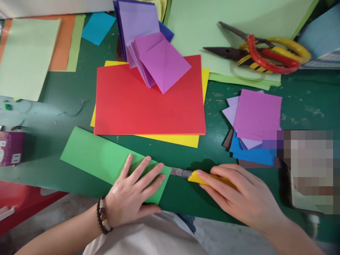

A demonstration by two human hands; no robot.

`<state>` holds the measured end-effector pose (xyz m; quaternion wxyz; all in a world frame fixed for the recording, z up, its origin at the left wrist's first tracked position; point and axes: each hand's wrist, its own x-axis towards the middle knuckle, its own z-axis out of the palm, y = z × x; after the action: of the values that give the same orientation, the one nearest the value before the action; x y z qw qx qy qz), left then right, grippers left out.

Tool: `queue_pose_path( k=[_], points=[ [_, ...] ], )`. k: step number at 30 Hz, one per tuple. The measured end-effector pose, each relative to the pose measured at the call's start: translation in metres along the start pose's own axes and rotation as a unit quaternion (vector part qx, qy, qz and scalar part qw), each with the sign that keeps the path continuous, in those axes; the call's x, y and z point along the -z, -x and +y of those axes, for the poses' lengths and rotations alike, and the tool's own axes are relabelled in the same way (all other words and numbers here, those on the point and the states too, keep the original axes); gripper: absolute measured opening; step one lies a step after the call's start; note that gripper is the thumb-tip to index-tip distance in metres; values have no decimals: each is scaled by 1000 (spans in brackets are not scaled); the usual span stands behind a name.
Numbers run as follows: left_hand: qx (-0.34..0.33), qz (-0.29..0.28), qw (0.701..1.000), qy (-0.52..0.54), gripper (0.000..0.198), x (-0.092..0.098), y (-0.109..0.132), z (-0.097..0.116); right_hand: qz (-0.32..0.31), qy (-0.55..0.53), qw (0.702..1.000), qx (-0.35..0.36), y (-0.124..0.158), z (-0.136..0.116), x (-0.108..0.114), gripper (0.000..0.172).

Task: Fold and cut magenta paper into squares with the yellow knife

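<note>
A folded green paper strip [98,152] lies slanted near the table's front edge. My left hand [135,187] rests on its right end with fingers spread, a beaded bracelet at the wrist. In my right hand [239,191] is a yellow utility knife [198,177], its blade pointing left. The blade's tip reaches the right edge of the green paper, and whether it sits inside the fold cannot be made out.
Red paper [151,106] over yellow paper [204,81] lies behind the hands, with folded purple pieces [166,65] on top. Scissors and pliers [273,55] rest on pale green sheets [191,21]. Purple squares [259,113] lie right, a purple box [12,148] left.
</note>
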<state>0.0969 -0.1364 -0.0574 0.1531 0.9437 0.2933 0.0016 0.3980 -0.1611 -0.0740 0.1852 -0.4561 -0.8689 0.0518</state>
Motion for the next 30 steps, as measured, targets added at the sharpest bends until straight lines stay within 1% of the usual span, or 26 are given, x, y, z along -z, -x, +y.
queue_pose_path(
  k=[2,5,8,10,16,21,25,30],
  points=[
    [9,13,1000,5,68,-1,1,0,6,-1,1000,4,-1,-1,0,28],
    [8,13,1000,4,70,-2,2,0,10,-1,1000,12,-5,-3,-1,29],
    [0,3,1000,1,80,-2,2,0,11,-2,1000,20,-10,-6,-3,29],
    [0,6,1000,5,84,-2,2,0,12,-3,1000,24,-14,-7,-4,29],
    [3,15,1000,3,79,-4,1,0,18,-5,1000,17,-16,-10,-5,29],
    [0,13,1000,2,78,-3,3,0,13,-2,1000,14,-11,-7,-3,32],
    [-3,11,1000,3,79,-3,3,0,14,3,1000,15,-9,-4,-2,33],
    [-9,3,1000,-4,87,-2,2,0,11,0,1000,16,-10,-1,-1,32]
  ],
)
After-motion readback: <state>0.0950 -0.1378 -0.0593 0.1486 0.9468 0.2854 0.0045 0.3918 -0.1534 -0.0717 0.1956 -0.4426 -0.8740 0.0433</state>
